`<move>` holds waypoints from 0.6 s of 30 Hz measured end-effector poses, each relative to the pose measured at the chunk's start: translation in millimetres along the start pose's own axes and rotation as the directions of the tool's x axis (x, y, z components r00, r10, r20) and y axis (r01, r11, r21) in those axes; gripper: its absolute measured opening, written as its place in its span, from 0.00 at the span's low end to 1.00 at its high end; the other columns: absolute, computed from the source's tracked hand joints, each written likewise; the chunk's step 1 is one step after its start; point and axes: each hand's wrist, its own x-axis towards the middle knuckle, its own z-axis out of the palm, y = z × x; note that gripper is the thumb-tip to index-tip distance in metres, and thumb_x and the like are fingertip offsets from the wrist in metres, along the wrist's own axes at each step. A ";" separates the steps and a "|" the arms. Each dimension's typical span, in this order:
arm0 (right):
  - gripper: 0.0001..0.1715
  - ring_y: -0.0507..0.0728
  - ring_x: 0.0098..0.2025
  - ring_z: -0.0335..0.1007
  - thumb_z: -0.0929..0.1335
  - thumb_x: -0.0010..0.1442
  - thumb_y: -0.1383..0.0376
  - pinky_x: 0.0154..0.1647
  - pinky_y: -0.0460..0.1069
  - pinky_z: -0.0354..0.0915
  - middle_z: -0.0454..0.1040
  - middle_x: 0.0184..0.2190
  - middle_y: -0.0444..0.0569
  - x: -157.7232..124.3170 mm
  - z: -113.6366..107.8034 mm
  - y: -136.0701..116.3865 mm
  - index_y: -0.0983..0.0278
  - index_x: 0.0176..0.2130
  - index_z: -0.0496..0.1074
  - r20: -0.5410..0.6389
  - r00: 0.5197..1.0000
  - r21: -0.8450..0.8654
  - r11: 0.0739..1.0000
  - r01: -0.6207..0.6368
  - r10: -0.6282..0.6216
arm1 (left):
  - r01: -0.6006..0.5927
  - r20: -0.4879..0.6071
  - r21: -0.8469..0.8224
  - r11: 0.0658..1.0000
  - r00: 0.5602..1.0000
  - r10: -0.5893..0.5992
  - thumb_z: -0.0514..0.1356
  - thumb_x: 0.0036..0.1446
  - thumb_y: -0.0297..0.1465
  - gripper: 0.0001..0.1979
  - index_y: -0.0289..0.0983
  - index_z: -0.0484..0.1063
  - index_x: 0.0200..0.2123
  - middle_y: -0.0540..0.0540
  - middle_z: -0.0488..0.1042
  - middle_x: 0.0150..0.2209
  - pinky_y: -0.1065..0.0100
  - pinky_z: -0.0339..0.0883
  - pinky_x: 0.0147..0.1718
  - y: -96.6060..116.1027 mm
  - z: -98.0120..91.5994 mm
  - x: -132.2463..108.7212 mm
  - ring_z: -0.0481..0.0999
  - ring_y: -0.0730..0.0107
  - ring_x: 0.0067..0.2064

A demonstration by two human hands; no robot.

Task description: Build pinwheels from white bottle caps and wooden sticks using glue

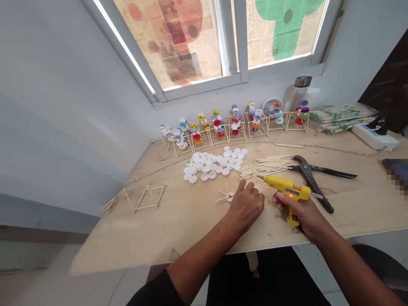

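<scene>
Our right hand [299, 212]: closed round the lit glue gun [283, 184]. Left hand [245, 208]: half-curled, apparently empty, just beside a stick-and-cap piece [228, 196]. Risk: the gun, swung too near, could burn our left hand.

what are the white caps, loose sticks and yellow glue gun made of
The white caps look like moulded plastic bottle caps, matte white. The loose sticks look like bare pale wood, unpainted and dull. The yellow glue gun looks like smooth, slightly glossy moulded plastic.

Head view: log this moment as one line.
left hand: beside pale wooden-stick star | right hand: holding yellow plastic glue gun
</scene>
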 end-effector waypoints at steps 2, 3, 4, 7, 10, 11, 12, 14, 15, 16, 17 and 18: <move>0.20 0.52 0.28 0.63 0.71 0.48 0.51 0.29 0.46 0.62 0.70 0.27 0.49 -0.1 0.9 -0.2 0.65 0.28 0.70 -0.006 1.000 0.002 1.000 0.005 -0.005 | -0.020 -0.014 -0.018 1.000 1.000 0.019 0.51 0.59 0.25 0.09 0.34 0.68 0.27 0.43 0.71 0.26 0.56 0.57 0.41 2.6 0.4 -0.6 0.67 0.61 0.34; 0.20 0.52 0.28 0.63 0.71 0.48 0.51 0.29 0.47 0.62 0.70 0.27 0.49 -0.2 1.3 -0.5 0.65 0.28 0.70 -0.007 1.000 0.002 1.000 0.003 -0.003 | -0.022 -0.021 -0.024 0.999 1.000 0.022 0.51 0.59 0.24 0.09 0.34 0.68 0.28 0.43 0.70 0.26 0.57 0.57 0.40 3.8 0.2 -1.4 0.67 0.62 0.34; 0.19 0.52 0.28 0.63 0.71 0.48 0.51 0.29 0.47 0.62 0.70 0.27 0.48 -0.3 1.8 -0.8 0.65 0.28 0.70 -0.009 1.000 0.005 1.000 0.001 -0.001 | -0.018 -0.025 -0.026 0.999 1.000 0.017 0.50 0.59 0.24 0.09 0.34 0.67 0.29 0.44 0.70 0.26 0.58 0.58 0.39 5.0 -0.4 -2.6 0.67 0.62 0.34; 0.18 0.52 0.28 0.63 0.71 0.48 0.52 0.29 0.47 0.62 0.70 0.27 0.47 -0.6 2.5 -1.3 0.64 0.28 0.70 -0.015 1.000 0.021 1.000 -0.004 0.005 | 0.014 -0.035 -0.064 0.998 0.999 -0.017 0.49 0.59 0.23 0.08 0.34 0.67 0.30 0.44 0.69 0.28 0.60 0.59 0.34 7.9 -7.1 -11.3 0.67 0.62 0.33; 0.16 0.51 0.28 0.62 0.71 0.48 0.53 0.30 0.46 0.61 0.70 0.27 0.46 -0.8 2.2 -1.3 0.64 0.28 0.71 -0.009 1.000 0.036 0.999 -0.003 0.004 | 0.088 -0.124 -0.285 0.955 0.984 -0.128 0.50 0.57 0.22 0.09 0.35 0.69 0.35 0.44 0.70 0.30 0.62 0.61 0.33 9.1 -20.7 -30.6 0.67 0.64 0.33; 0.16 0.51 0.28 0.62 0.71 0.48 0.53 0.29 0.46 0.61 0.70 0.27 0.45 -1.0 2.1 -1.3 0.64 0.28 0.71 -0.005 1.000 0.035 0.999 -0.008 0.008 | 0.119 -0.165 -0.411 0.904 0.965 -0.203 0.50 0.56 0.21 0.10 0.36 0.69 0.36 0.44 0.71 0.30 0.62 0.62 0.34 8.8 -25.8 -39.0 0.67 0.65 0.34; 0.16 0.51 0.28 0.62 0.71 0.49 0.53 0.29 0.45 0.61 0.70 0.27 0.45 -1.3 2.0 -1.5 0.64 0.28 0.70 -0.004 1.000 0.031 0.999 -0.013 0.013 | 0.154 -0.189 -0.549 0.821 0.934 -0.302 0.51 0.55 0.21 0.10 0.36 0.69 0.36 0.45 0.71 0.31 0.63 0.63 0.35 8.0 -30.5 -47.8 0.68 0.66 0.35; 0.16 0.51 0.28 0.62 0.71 0.49 0.53 0.28 0.45 0.61 0.70 0.27 0.46 -3.0 2.5 -2.2 0.64 0.29 0.71 0.001 1.000 0.005 1.000 -0.026 0.026 | 0.249 -0.129 -0.792 0.558 0.824 -0.552 0.54 0.54 0.24 0.06 0.38 0.70 0.34 0.46 0.72 0.31 0.66 0.65 0.35 5.4 -37.7 -65.2 0.69 0.68 0.35; 0.17 0.51 0.28 0.62 0.71 0.50 0.53 0.29 0.45 0.61 0.70 0.27 0.46 -4.4 3.4 -2.9 0.64 0.29 0.71 0.007 1.000 -0.017 0.999 -0.030 0.030 | 0.294 -0.049 -0.872 0.391 0.743 -0.668 0.56 0.53 0.26 0.04 0.38 0.70 0.32 0.47 0.72 0.30 0.67 0.65 0.34 3.9 -39.6 -72.8 0.70 0.69 0.34; 0.17 0.51 0.29 0.63 0.70 0.50 0.53 0.30 0.46 0.61 0.70 0.27 0.47 -6.3 5.0 -3.7 0.64 0.29 0.71 0.019 0.999 -0.046 0.999 -0.028 0.029 | 0.314 0.048 -0.926 0.209 0.647 -0.761 0.58 0.52 0.28 0.02 0.38 0.70 0.31 0.48 0.72 0.29 0.67 0.65 0.33 2.5 -40.2 -79.2 0.70 0.69 0.33; 0.17 0.52 0.29 0.63 0.70 0.51 0.52 0.31 0.46 0.62 0.70 0.27 0.47 -8.7 7.3 -4.7 0.64 0.29 0.71 0.031 0.999 -0.081 0.997 -0.021 0.023 | 0.300 0.149 -0.954 0.026 0.546 -0.824 0.60 0.50 0.29 0.03 0.37 0.70 0.30 0.48 0.72 0.28 0.68 0.65 0.32 1.4 -39.7 -84.3 0.70 0.70 0.31; 0.17 0.53 0.30 0.64 0.70 0.51 0.52 0.32 0.47 0.62 0.70 0.27 0.47 -11.5 10.5 -5.7 0.64 0.29 0.72 0.042 0.999 -0.118 0.993 -0.011 0.016 | 0.252 0.249 -0.957 -0.145 0.454 -0.856 0.62 0.49 0.30 0.04 0.37 0.70 0.30 0.49 0.72 0.27 0.69 0.65 0.32 0.7 -38.2 -88.0 0.70 0.71 0.30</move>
